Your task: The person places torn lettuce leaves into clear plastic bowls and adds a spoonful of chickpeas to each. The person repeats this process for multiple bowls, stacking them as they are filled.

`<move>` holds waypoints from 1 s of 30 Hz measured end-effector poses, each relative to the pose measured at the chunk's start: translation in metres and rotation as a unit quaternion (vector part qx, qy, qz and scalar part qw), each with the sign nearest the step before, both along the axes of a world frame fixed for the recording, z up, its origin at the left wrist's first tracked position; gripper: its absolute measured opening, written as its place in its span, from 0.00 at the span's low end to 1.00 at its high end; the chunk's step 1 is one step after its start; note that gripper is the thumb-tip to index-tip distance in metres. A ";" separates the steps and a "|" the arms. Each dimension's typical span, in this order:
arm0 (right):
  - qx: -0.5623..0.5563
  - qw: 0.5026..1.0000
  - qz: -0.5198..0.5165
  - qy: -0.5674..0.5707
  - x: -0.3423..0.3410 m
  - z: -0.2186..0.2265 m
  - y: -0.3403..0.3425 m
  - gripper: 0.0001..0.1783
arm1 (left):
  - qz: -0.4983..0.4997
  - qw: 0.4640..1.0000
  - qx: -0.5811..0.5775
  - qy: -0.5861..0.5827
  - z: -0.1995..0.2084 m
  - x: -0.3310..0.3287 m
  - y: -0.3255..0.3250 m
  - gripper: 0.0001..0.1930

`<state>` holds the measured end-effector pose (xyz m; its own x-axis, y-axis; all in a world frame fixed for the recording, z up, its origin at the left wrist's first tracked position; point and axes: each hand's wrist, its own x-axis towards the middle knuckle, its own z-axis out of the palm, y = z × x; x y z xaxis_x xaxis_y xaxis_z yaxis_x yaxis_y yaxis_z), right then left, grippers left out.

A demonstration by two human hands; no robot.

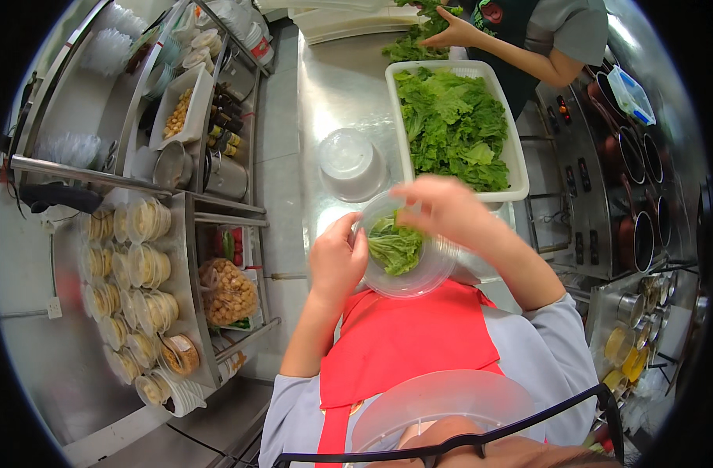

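Close to my red apron is a round clear plastic bowl [413,286], with a few green lettuce leaves [393,248] lying inside. My left hand [335,256] grips the bowl's left rim, thumb on the inner side. Over the bowl's far right part is my right hand [442,209], smeared by motion at the leaves' edge; whether its fingers pinch a leaf cannot be made out. Beyond it stands a white rectangular tub [516,168] heaped with loose lettuce [454,125]. Left of the tub, a stack of clear plastic bowls [350,165] rests upside down on the steel table.
The steel table [325,93] runs away from me. Across it, a co-worker's hand [454,33] is at more lettuce [411,45]. Shelves with stacked lidded cups [147,265] line the left. A stove with pans [631,154] stands right.
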<state>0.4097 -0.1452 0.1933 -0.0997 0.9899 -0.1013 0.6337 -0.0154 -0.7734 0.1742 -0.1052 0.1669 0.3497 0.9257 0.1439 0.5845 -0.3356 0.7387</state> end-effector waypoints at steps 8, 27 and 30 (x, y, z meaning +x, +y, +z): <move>0.249 0.875 -0.028 -0.415 0.101 -0.145 0.087 0.17 | -0.012 0.998 -0.040 0.048 -0.004 -0.010 -0.003 0.14; 0.195 0.875 -0.291 0.336 0.097 0.003 0.006 0.12 | -0.028 0.999 0.005 0.016 0.000 0.000 -0.003 0.12; 0.204 0.848 -0.275 0.404 0.092 0.010 0.015 0.12 | -0.029 0.999 -0.002 0.030 0.002 0.000 -0.003 0.12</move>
<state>0.5015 -0.1300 0.2032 0.5150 0.8454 0.1415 -0.1222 0.2358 -0.9641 0.1743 -0.1078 0.1688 0.4112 0.9040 0.1172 0.6068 -0.3674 0.7048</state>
